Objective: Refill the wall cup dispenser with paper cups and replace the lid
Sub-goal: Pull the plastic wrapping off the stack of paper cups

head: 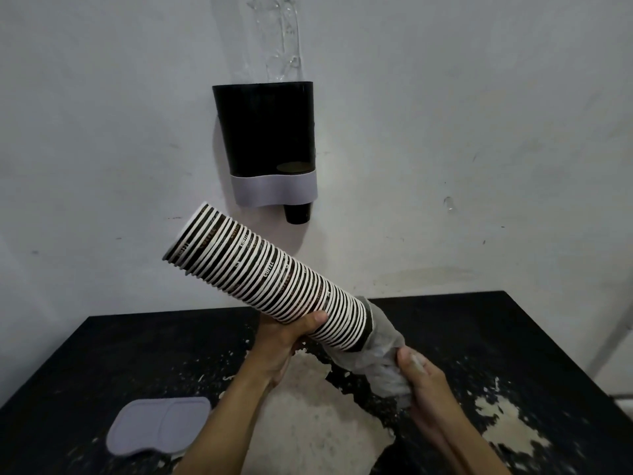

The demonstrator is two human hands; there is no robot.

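Observation:
A black wall cup dispenser (265, 132) with a grey lower band hangs on the wall, its top open; one dark cup (297, 212) pokes out below. A long stack of black-and-white striped paper cups (263, 272) is held tilted, its wide open end up to the left. My left hand (291, 332) grips the stack from underneath near its lower end. My right hand (423, 378) is closed on the clear plastic sleeve (383, 347) bunched at the stack's bottom end. The grey dispenser lid (159, 425) lies flat on the table at lower left.
A black table (513, 337) with worn, peeling pale patches stands against the white wall. A clear plastic strip (279, 39) hangs on the wall above the dispenser.

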